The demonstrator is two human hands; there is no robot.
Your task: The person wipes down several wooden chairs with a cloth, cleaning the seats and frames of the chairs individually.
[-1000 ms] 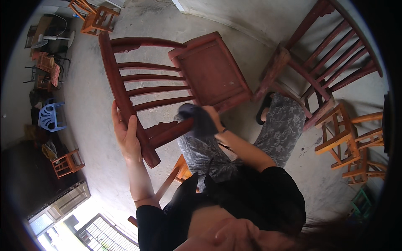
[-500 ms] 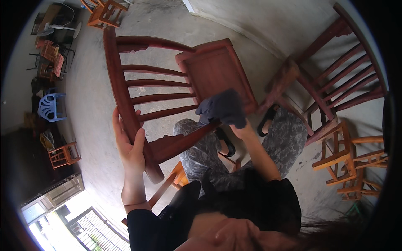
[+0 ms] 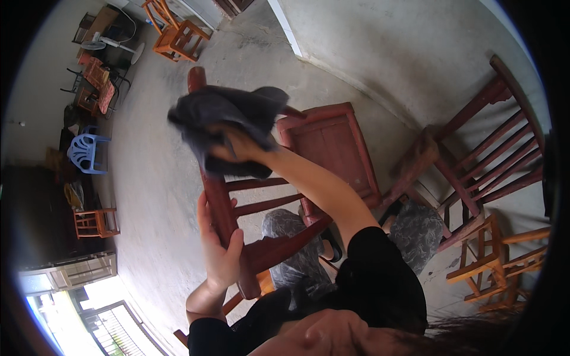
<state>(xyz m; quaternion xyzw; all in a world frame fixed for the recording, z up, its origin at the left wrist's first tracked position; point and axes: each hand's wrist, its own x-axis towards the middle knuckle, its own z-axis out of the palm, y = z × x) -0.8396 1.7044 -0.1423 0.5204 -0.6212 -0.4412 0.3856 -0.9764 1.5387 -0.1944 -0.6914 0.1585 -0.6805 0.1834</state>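
A dark red wooden chair [image 3: 332, 145] is tipped in front of me, its slatted back toward my left and its seat panel farther off. My left hand [image 3: 222, 252] is wrapped round the chair's thick end rail near its lower end, thumb on the near side. A dark grey cloth [image 3: 228, 110] drapes over the upper part of that same rail. Gripping the cloth against the rail is my right hand [image 3: 237, 145], its fingers partly covered by folds. The cloth hides the rail's middle and some slats.
Another dark red chair [image 3: 457, 160] leans by the wall at right, beside orange wooden stools [image 3: 493, 261]. An orange chair [image 3: 178, 38] stands far off. Along the left side are a white fan [image 3: 113, 44], a blue plastic chair [image 3: 89, 151] and a small wooden chair [image 3: 95, 224].
My right hand has carried the cloth from the lower slats up and left onto the end rail. The view has shifted, while my left hand keeps its hold on the chair.
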